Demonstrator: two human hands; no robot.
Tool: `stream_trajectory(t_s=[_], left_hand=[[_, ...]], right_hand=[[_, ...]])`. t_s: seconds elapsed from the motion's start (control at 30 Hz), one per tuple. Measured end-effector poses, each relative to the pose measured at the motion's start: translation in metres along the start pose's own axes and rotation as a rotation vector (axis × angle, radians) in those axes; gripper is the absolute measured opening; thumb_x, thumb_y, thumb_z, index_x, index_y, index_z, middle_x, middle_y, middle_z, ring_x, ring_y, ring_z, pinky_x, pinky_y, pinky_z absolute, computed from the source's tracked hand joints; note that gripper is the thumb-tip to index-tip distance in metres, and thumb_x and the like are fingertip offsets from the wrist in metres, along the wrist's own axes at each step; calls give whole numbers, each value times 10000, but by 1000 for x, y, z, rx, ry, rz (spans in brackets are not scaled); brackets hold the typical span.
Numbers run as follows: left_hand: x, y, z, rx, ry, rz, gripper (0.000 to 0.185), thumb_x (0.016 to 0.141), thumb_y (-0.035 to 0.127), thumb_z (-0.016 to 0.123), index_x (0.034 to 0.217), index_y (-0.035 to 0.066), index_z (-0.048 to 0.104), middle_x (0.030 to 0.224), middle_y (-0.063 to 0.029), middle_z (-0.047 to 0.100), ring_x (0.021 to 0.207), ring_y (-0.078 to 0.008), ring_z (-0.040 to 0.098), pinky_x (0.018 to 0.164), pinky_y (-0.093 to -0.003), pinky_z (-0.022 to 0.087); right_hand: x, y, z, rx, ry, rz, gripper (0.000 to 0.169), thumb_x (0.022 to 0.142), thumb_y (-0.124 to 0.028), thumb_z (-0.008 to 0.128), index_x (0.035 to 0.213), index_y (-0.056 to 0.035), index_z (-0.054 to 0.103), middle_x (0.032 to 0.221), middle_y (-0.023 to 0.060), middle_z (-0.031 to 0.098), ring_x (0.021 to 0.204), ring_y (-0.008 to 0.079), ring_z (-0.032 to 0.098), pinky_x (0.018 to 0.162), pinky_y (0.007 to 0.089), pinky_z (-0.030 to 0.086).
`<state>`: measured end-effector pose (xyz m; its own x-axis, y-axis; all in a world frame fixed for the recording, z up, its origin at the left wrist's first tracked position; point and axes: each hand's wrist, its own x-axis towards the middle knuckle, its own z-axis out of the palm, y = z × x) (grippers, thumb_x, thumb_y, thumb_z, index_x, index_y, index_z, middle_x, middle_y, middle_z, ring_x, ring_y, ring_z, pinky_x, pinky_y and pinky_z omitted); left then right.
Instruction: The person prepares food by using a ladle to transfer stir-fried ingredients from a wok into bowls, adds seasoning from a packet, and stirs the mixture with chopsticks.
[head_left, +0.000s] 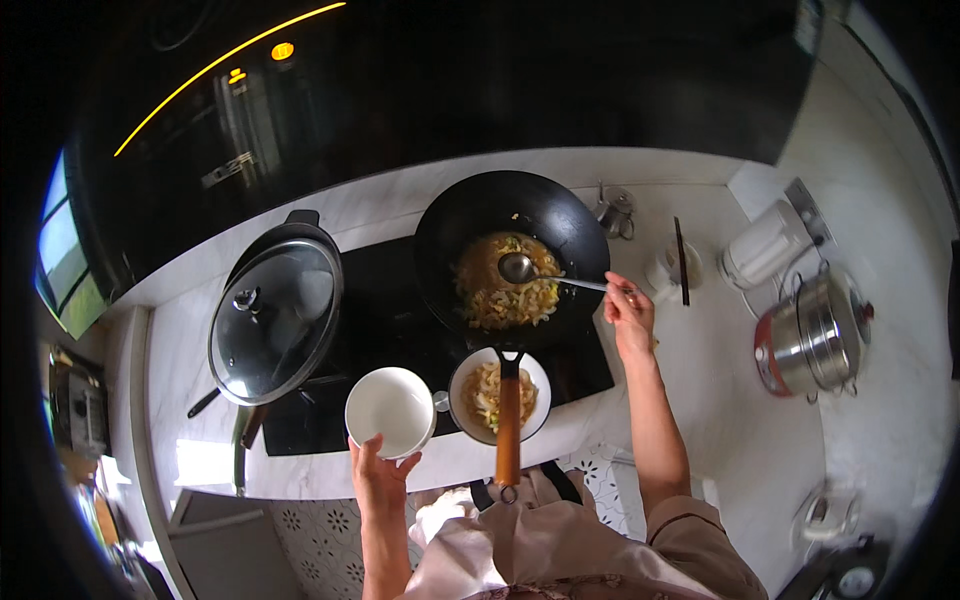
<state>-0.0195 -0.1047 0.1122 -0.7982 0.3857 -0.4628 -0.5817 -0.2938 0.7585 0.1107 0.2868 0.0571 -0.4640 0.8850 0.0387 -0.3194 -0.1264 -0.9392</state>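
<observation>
My left hand (379, 472) grips the near rim of a white bowl (391, 411), whose inside looks bare. Between the fingers of my right hand (630, 311) is the handle of a metal ladle (517, 268). The ladle's head rests over brothy food (495, 251) with noodle-like pieces and bits of egg in a black wok (450, 210). Just below the wok, a second white bowl (541, 382) holds a portion of similar food. The wok's wooden handle (508, 435) points towards me and passes over this bowl, hiding part of it.
A glass-lidded pan (277, 322) stands on the left of the black cooktop (375, 277). To the right are dark chopsticks (681, 262) across a cup, a white kettle (765, 244) and a steel electric pot (810, 345). A dark range hood (480, 82) spans the back.
</observation>
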Motion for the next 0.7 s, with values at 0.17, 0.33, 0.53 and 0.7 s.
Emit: stream_trajectory(t_s=[0.17,0.33,0.53,0.7], left_hand=[[3,-26,34,-11,167,58,571,818,246,606,1331,154,374,1258,-112,486,1078,-259,569,689,-340,581],[21,-45,43,18,201,102,468,881,294,627,1267,144,409,1237,-101,512,1119,-257,559,725,-371,590],[50,-56,50,60,174,100,476,876,337,649,1243,130,427,1230,-98,548,1109,-231,587,747,-373,589],[67,-61,43,105,108,64,526,882,354,645,1292,127,407,1229,-88,558,1110,-230,589,756,-370,583]], right_hand=[[33,-27,30,-423,-380,-75,240,984,-201,515,1074,-8,626,770,53,634,631,97,594,565,223,498],[55,-53,39,-813,-492,-492,162,951,-102,518,1069,-33,605,894,125,656,732,245,649,634,321,521],[44,-34,36,-961,-575,-552,129,927,-79,534,1034,-63,604,947,126,648,845,327,638,689,367,517],[17,-5,43,-480,-491,-130,190,972,-162,521,1038,-5,606,877,110,658,745,178,654,658,289,536]])
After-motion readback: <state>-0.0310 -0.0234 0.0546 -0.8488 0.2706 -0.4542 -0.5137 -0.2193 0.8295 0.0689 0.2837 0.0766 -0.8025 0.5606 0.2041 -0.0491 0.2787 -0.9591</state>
